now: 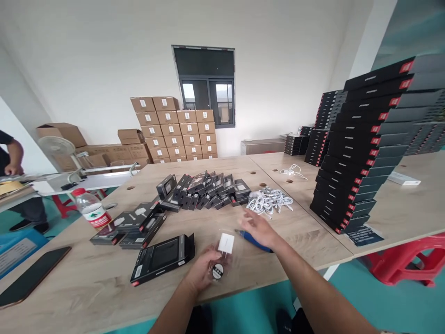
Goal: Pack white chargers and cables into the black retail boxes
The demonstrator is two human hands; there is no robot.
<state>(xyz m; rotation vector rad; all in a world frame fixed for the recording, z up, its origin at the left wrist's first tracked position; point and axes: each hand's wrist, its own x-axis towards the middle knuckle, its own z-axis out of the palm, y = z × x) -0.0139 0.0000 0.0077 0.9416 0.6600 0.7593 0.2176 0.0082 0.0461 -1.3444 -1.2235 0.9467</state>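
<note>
Left hand (202,268) is closed around a clear bag with a white block (226,243) in it, held just inside the surface's (100,294) front edge; round black label (218,272) shows at the bag's lower end. Right hand (257,228) is half open, fingers loosely bent, over a blue-handled tool (257,242); can't tell if they touch. Its fingertips sit near the white cable pile (269,200). Open black box (160,259) lies left of left hand, near the front edge. Small black boxes (205,190) cluster farther back, toward the far edge. Room: bare wood between right forearm and tall box stack (358,148) at right, also a strip along the front edge toward the front-left corner, up to the phone (34,274).
</note>
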